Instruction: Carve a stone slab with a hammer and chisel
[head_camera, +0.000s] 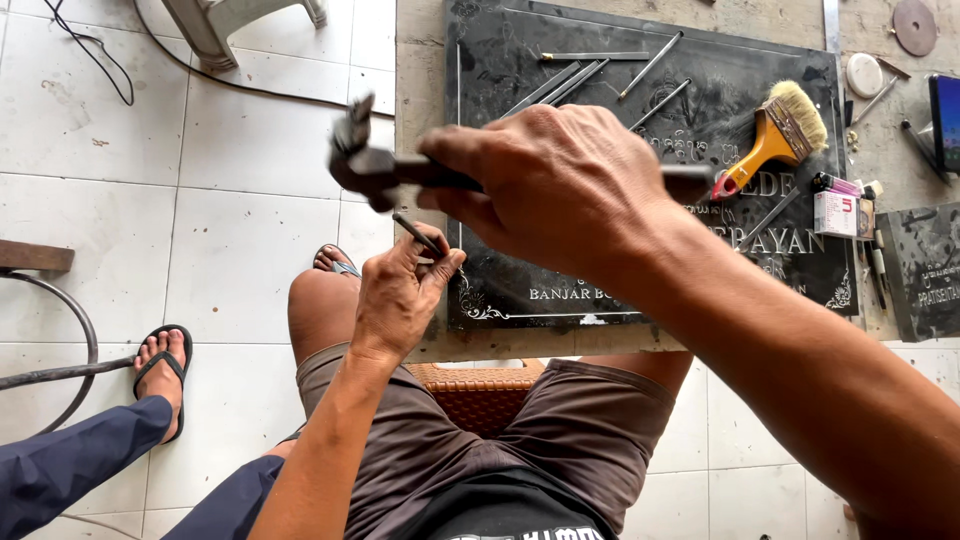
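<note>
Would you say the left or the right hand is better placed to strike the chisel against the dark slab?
Probably the right hand: it grips the hammer raised above the chisel, which the left hand pinches at the slab's lower-left corner.

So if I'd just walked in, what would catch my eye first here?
Probably the right hand, raised mid-frame and gripping a hammer, blurred, above the left hand, whose fingers pinch a thin chisel at the corner of a dark engraved stone slab. Next, the orange-handled brush lying on the slab's upper right.
</note>
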